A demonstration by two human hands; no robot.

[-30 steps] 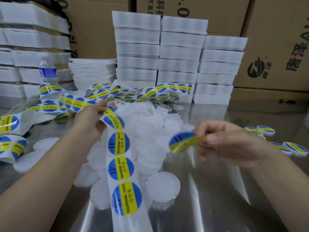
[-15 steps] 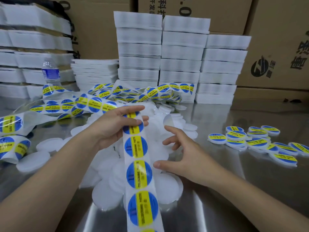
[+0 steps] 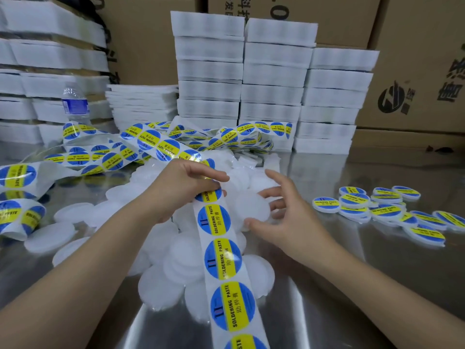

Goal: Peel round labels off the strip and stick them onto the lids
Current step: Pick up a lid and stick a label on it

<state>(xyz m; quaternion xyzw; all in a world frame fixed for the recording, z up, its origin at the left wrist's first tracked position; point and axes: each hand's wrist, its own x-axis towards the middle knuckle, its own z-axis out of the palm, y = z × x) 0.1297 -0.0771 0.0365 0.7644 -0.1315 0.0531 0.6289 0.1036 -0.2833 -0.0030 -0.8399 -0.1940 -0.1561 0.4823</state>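
Between the two hands, the long white backing strip (image 3: 227, 258) of round blue-and-yellow labels (image 3: 217, 219) is running from the left hand (image 3: 183, 190) down toward the person's body. It is lying over a heap of plain round white plastic lids (image 3: 173, 263). The left hand is pinching the strip at its upper end, fingers closing on a label. Just right of it, the right hand (image 3: 281, 217) is curling its spread fingers and thumb round the rim of one white round lid (image 3: 251, 207) (whether it is lifted off the heap, I cannot tell). Farther right of that hand, labelled lids (image 3: 377, 210) are lying together on the shiny metal table (image 3: 327, 285). Beyond the left hand, tangled loops of strip (image 3: 161, 144) are piling up. Behind those, stacks of white foam trays (image 3: 274, 79), a clear water bottle (image 3: 74, 104) and brown cardboard boxes (image 3: 415, 71) are standing.
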